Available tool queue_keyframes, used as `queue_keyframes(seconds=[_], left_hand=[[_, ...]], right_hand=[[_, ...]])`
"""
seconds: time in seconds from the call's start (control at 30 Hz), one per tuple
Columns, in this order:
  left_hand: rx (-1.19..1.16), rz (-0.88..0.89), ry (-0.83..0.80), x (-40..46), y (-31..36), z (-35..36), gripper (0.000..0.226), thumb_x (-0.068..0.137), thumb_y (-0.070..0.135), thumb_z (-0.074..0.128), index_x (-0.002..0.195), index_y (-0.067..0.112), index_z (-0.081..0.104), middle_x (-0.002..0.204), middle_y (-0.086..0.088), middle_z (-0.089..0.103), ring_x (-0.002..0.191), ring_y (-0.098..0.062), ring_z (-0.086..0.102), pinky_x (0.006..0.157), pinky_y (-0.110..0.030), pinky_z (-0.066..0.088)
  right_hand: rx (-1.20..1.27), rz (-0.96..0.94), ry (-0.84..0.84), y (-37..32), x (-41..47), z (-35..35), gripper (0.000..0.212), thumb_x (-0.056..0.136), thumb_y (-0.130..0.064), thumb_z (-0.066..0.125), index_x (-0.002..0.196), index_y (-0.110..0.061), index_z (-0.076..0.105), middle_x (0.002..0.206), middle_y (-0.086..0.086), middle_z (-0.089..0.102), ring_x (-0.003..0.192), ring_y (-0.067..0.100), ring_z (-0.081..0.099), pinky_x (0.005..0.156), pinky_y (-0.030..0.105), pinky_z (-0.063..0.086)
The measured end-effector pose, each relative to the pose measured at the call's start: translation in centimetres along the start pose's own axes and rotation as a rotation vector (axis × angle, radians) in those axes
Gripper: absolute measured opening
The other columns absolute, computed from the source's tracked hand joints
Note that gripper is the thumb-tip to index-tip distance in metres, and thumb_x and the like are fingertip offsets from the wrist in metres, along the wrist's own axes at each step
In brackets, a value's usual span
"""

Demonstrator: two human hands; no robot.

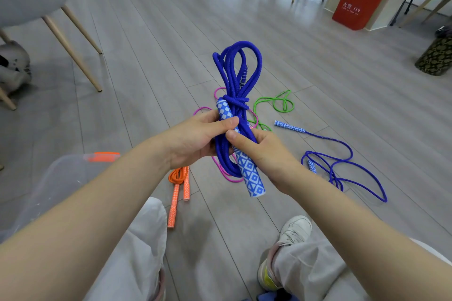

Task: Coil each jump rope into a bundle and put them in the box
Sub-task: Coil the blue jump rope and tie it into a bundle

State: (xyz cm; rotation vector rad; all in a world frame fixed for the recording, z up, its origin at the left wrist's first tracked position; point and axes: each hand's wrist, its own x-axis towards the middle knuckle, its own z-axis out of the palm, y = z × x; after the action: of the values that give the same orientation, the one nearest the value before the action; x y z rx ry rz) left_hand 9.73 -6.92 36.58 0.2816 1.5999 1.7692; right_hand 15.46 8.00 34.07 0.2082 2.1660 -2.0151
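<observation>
Hands, left (pixel 193 139) and right (pixel 259 151), grip coiled blue rope (pixel 234 73) upright, loops pointing away

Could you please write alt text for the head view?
Both hands, left hand and right hand, grip a coiled blue jump rope above a wooden floor. Orange, green, pink and another blue rope lie below.

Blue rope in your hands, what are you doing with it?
A person is bundling jump ropes. Both hands hold the blue rope, coiled with a wrap around its middle: the left hand grips it near one patterned handle, the right hand near the other. An orange rope lies bundled on the floor beside the clear box. Another blue rope, a green rope and a pink rope lie loose on the floor.
</observation>
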Motion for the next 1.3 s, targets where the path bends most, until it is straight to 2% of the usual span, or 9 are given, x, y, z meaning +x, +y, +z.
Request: queue_keyframes(seconds=[0.17, 0.23, 0.33, 0.47, 0.57, 0.67, 0.93, 1.13, 1.3], left_hand=[[-0.063, 0.004, 0.08, 0.2, 0.5, -0.4, 0.012, 0.096, 0.023, 0.052, 0.1, 0.014, 0.06, 0.075, -0.002, 0.063, 0.056, -0.008, 0.052, 0.053, -0.018, 0.048], [-0.158, 0.015, 0.103, 0.3, 0.9, -0.7, 0.014, 0.097, 0.023, 0.05, 0.095, 0.013, 0.059, 0.073, -0.002, 0.06, 0.049, -0.006, 0.048, 0.049, -0.015, 0.046], [-0.255, 0.007, 0.122, 0.4, 1.3, -1.4, 0.017, 0.096, 0.026, 0.05, 0.098, 0.013, 0.059, 0.083, -0.004, 0.054, 0.048, -0.004, 0.045, 0.046, -0.013, 0.045], [-0.391, -0.018, 0.123, 0.4, 1.7, -1.9, 0.023, 0.094, 0.029, 0.051, 0.1, 0.01, 0.062, 0.097, -0.005, 0.06, 0.058, -0.004, 0.042, 0.046, -0.011, 0.044], [-0.427, -0.008, 0.086, 0.2, 2.0, -1.8, 0.026, 0.098, 0.029, 0.043, 0.097, 0.011, 0.062, 0.075, 0.002, 0.068, 0.054, -0.004, 0.045, 0.047, -0.007, 0.044], [-0.422, 0.011, 0.058, 0.0, 2.1, -1.6, 0.027, 0.099, 0.029, 0.041, 0.098, 0.011, 0.061, 0.069, 0.003, 0.068, 0.048, -0.003, 0.049, 0.047, -0.007, 0.044], [-0.375, 0.015, 0.014, 0.0, 1.8, -1.4, 0.037, 0.096, 0.03, 0.047, 0.122, 0.006, 0.055, 0.083, 0.0, 0.068, 0.05, -0.004, 0.054, 0.056, -0.014, 0.048], [-0.342, 0.072, -0.008, 0.2, 1.5, -1.3, 0.045, 0.088, 0.028, 0.053, 0.128, 0.006, 0.05, 0.096, -0.006, 0.063, 0.061, -0.009, 0.055, 0.066, -0.022, 0.051], [-0.362, 0.093, 0.004, 0.4, 1.2, -1.0, 0.049, 0.09, 0.024, 0.053, 0.131, -0.001, 0.048, 0.119, -0.019, 0.058, 0.096, -0.024, 0.062, 0.083, -0.033, 0.057]], right_hand=[[0.172, 0.01, -0.231, 0.0, -0.1, -0.2, 0.011, 0.092, -0.02, 0.062, 0.102, -0.017, 0.066, 0.088, -0.008, 0.069, 0.078, 0.007, 0.062, 0.075, 0.023, 0.049], [0.295, 0.006, -0.382, 0.1, 0.0, -0.8, 0.035, 0.086, -0.018, 0.069, 0.12, -0.017, 0.06, 0.104, -0.009, 0.068, 0.093, 0.008, 0.063, 0.08, 0.025, 0.05], [0.32, -0.019, -0.556, 0.3, 0.0, -1.4, 0.08, 0.07, -0.034, 0.082, 0.139, -0.015, 0.046, 0.129, -0.008, 0.058, 0.116, 0.012, 0.055, 0.091, 0.032, 0.047], [0.449, -0.029, -0.696, 0.2, -0.2, -1.8, 0.08, 0.067, -0.032, 0.085, 0.134, -0.011, 0.048, 0.126, -0.002, 0.056, 0.112, 0.021, 0.053, 0.1, 0.041, 0.044], [0.469, -0.036, -0.672, 0.0, -0.1, -2.1, 0.093, 0.064, -0.035, 0.088, 0.14, -0.006, 0.042, 0.124, 0.006, 0.052, 0.108, 0.023, 0.052, 0.097, 0.042, 0.045], [0.475, -0.067, -0.625, 0.1, 0.0, -1.9, 0.081, 0.062, -0.04, 0.088, 0.131, -0.012, 0.053, 0.117, 0.001, 0.059, 0.099, 0.02, 0.054, 0.092, 0.039, 0.048], [0.433, -0.111, -0.504, -0.1, 0.0, -1.3, 0.083, 0.064, -0.048, 0.084, 0.132, -0.014, 0.051, 0.119, -0.005, 0.063, 0.1, 0.01, 0.061, 0.084, 0.031, 0.051], [0.421, -0.156, -0.36, 0.1, 0.2, -1.1, 0.068, 0.062, -0.053, 0.083, 0.117, -0.017, 0.064, 0.114, -0.001, 0.067, 0.092, 0.011, 0.064, 0.074, 0.026, 0.054], [0.411, -0.154, -0.205, -0.1, 0.6, -0.7, 0.08, 0.056, -0.057, 0.085, 0.117, -0.01, 0.063, 0.1, 0.002, 0.069, 0.08, 0.012, 0.062, 0.061, 0.021, 0.052]])
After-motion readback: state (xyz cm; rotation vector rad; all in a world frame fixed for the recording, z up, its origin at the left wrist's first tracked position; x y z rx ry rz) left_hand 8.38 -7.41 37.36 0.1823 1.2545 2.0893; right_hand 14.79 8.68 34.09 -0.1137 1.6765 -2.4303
